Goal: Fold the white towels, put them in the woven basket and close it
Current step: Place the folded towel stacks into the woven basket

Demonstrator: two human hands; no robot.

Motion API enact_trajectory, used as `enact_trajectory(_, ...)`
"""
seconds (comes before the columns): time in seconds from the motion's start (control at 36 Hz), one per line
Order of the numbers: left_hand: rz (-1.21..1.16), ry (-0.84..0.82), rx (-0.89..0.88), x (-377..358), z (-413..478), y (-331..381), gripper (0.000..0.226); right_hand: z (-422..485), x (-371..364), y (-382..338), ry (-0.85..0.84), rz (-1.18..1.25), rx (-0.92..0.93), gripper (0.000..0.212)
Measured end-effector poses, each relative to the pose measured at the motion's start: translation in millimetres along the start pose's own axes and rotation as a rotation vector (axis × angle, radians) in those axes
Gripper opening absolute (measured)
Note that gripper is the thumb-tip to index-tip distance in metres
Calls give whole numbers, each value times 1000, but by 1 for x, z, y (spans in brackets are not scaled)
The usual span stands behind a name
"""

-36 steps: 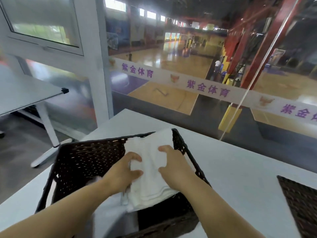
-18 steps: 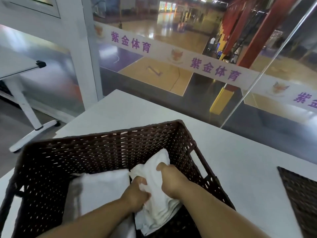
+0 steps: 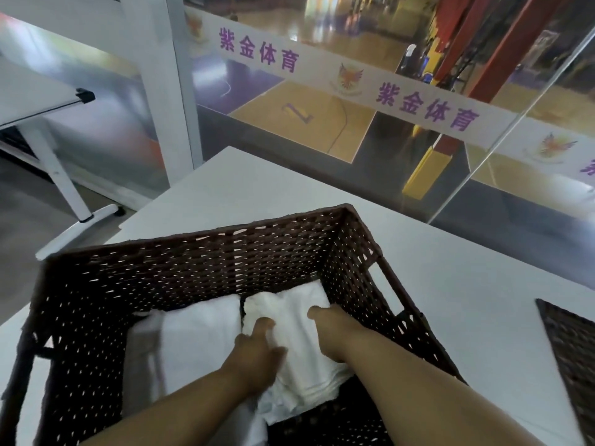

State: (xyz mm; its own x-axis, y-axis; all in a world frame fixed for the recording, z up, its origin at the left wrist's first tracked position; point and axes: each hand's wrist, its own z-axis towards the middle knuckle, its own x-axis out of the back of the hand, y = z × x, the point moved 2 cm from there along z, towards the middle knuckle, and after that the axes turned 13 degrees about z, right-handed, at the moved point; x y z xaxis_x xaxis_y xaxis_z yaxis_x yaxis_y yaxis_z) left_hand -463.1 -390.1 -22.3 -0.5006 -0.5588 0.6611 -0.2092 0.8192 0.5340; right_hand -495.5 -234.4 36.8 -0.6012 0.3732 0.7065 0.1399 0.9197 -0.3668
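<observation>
The dark brown woven basket (image 3: 225, 235) stands open on the white table (image 3: 450, 284). Two folded white towels lie side by side on its floor. The left towel (image 3: 199, 336) lies untouched. Both my hands reach down to the right towel (image 3: 299, 365). My left hand (image 3: 254, 352) grips its left edge, fingers curled over the cloth. My right hand (image 3: 331, 336) holds its right side, thumb on top, while the fingers are hidden between the towel and the basket wall.
A flat dark woven panel (image 3: 570, 355), like the basket's weave, lies on the table at the right edge. A glass wall with a white lettered band (image 3: 418, 104) runs behind the table. Another white table (image 3: 32, 98) stands to the left.
Both hands have lowered the folded towel from the basket's rim down to its floor, beside the first towel. The view has tilted further down into the basket.
</observation>
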Motion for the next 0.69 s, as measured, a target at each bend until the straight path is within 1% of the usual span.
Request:
enact_trajectory(0.08, 218, -41, -29, 3, -4, 5, 51, -5, 4, 0, -24, -114, -51, 40)
enact_trajectory(0.14, 344, -70, -31, 9, -7, 8, 53, -6, 5, -3, -33, -189, -51, 25)
enact_trajectory(0.22, 506, -46, -27, 27, -13, 14, 49, -11, 9, -10, -11, -290, -33, 16)
enact_trajectory(0.31, 685, -19, -42, 50, -23, 19, 37, -22, 21, -14, 56, -329, 37, 23)
enact_trajectory(0.39, 801, 18, -61, 74, -34, 29, 38, -43, 44, -22, 118, -282, 109, 30)
enact_trajectory(0.44, 799, 84, -81, 91, -48, 42, 35, -66, 64, -28, 141, -222, 159, 32)
enact_trajectory(0.56, 665, 240, -152, 121, -81, 72, 25, -119, 101, -30, 221, -155, 251, 35)
enact_trajectory(0.69, 591, 368, -313, 138, -134, 117, 19, -189, 131, -2, 376, -99, 251, 36)
